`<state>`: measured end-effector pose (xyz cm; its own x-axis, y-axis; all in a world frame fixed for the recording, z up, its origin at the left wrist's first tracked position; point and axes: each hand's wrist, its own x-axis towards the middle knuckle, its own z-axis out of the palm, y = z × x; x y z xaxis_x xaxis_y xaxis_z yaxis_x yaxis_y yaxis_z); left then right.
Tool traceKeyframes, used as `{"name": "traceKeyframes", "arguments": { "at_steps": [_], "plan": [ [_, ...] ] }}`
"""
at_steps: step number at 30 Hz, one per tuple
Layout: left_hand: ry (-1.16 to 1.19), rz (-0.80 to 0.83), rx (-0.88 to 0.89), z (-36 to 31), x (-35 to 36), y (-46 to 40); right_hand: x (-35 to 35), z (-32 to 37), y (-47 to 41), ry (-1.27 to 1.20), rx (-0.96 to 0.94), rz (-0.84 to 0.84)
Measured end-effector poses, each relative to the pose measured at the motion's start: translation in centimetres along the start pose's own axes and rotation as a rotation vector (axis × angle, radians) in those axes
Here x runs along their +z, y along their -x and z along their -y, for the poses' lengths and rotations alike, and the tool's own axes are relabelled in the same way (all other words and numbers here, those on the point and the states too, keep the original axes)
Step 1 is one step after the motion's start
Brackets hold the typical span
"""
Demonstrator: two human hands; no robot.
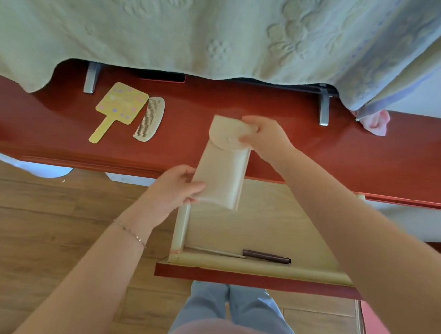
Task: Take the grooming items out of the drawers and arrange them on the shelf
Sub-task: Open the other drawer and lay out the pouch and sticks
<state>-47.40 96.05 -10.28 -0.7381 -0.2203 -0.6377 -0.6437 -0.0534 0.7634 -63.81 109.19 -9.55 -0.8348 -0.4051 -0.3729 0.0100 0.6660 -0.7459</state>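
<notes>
Both hands hold a cream flap pouch [223, 172] above the edge of the red shelf [341, 157]. My left hand [178, 187] grips its lower end. My right hand [263, 136] pinches the rounded flap at its top. On the shelf to the left lie a yellow hand mirror [118, 109] and a pale comb [150, 119], side by side. Below the pouch the drawer [260, 265] stands pulled out; a dark brown pen [267, 256] and a thin pale stick [218, 252] lie at its front.
A pale green embossed cloth [195, 32] hangs over the back of the shelf, with metal feet [90, 78] showing beneath it. A pink cloth [376, 123] sits at the right. Wooden floor [47, 222] lies to the left; my legs are below the drawer.
</notes>
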Motion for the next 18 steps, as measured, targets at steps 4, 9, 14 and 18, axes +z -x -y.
{"name": "traceKeyframes", "arguments": {
  "at_steps": [4,9,14,18],
  "plan": [
    [-0.168,-0.262,0.189,-0.8,-1.4,-3.7,2.6,2.3,-5.3,-0.076,-0.022,-0.025],
    [-0.603,-0.372,0.314,-0.6,-2.2,-8.0,4.7,3.0,-9.3,-0.059,-0.030,-0.045],
    [-0.885,-0.567,0.389,0.7,-0.7,-9.0,5.6,3.0,-10.2,0.281,-0.161,0.013],
    [-0.946,-0.663,0.327,1.2,0.1,-8.8,5.4,2.0,-8.5,0.385,-0.193,0.035]
  ]
}}
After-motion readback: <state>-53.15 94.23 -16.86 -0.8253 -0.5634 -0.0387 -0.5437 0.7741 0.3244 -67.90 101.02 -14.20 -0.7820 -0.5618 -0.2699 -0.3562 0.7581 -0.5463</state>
